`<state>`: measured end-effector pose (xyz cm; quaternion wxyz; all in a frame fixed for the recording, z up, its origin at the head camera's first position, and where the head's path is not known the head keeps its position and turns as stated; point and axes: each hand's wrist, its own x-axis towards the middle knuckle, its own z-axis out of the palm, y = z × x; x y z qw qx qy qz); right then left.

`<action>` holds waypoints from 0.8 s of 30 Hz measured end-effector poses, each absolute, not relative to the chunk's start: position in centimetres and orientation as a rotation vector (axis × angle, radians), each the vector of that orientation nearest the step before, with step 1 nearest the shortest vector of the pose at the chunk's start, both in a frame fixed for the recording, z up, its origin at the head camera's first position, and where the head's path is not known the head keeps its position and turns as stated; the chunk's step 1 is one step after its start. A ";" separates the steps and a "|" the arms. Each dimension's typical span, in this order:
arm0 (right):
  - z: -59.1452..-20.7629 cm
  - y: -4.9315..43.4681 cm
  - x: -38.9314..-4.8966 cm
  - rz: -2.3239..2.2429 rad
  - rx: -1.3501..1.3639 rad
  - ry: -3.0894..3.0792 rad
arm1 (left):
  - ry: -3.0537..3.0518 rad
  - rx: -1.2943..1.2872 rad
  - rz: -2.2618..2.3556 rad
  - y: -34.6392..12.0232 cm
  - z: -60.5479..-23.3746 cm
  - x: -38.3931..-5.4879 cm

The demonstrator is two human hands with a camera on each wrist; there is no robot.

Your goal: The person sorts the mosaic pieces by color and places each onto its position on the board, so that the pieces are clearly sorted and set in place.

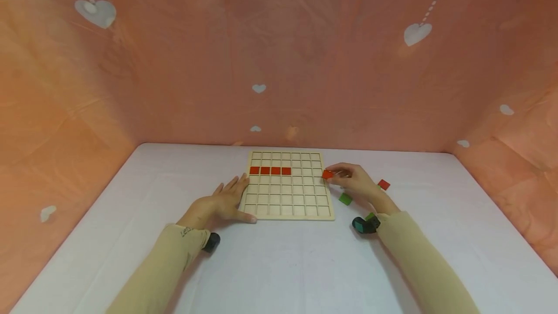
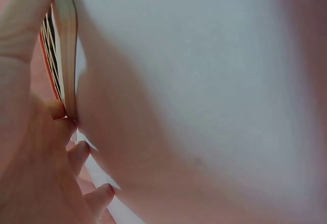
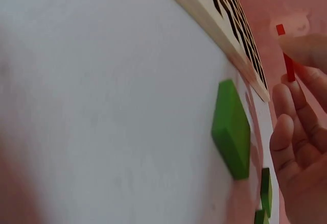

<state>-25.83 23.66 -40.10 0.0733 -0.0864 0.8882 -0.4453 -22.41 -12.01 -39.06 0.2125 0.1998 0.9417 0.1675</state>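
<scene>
A wooden grid board [image 1: 287, 197] lies on the table, with several red square tiles [image 1: 265, 171] side by side in one row from its left edge. My left hand [image 1: 224, 202] rests along the board's left side, fingers spread and fairly straight, thumb near the front left corner. At the board's right edge my right hand [image 1: 355, 180] pinches a red tile [image 1: 327, 174] between thumb and fingers. In the right wrist view that tile [image 3: 289, 67] shows edge-on, raised above the table. A green tile [image 3: 232, 127] lies on the table beside the board, below the right hand.
Another red tile [image 1: 383, 184] lies right of the right hand. A green tile [image 1: 346, 199] is near the board's right edge, and another green one [image 1: 370, 216] shows by the right wrist camera [image 1: 366, 225]. A pink cloth with hearts [image 1: 279, 62] backs the white table [image 1: 279, 265].
</scene>
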 end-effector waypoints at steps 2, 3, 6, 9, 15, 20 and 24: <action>-40.1 23.2 -26.0 -1.352 -0.234 2.650 | 2.619 0.546 0.457 -12.0 -39.1 -22.4; -40.1 23.0 -26.0 -1.367 -0.227 2.638 | 2.624 0.541 0.451 -12.0 -39.1 -22.5; -40.1 22.3 -26.2 -1.403 -0.195 2.602 | 2.628 0.529 0.432 -11.9 -39.1 -22.5; -40.2 21.8 -26.5 -1.431 -0.163 2.570 | 2.632 0.523 0.424 -11.8 -39.1 -22.5; -40.4 20.9 -27.0 -1.419 -0.189 2.596 | 2.627 0.500 0.396 -11.6 -39.2 -22.5; -40.5 20.0 -27.5 -1.425 -0.228 2.608 | 2.637 0.491 0.370 -11.6 -39.3 -22.6; -40.5 19.3 -27.7 -1.447 -0.281 2.616 | 2.638 0.493 0.371 -11.6 -39.4 -22.6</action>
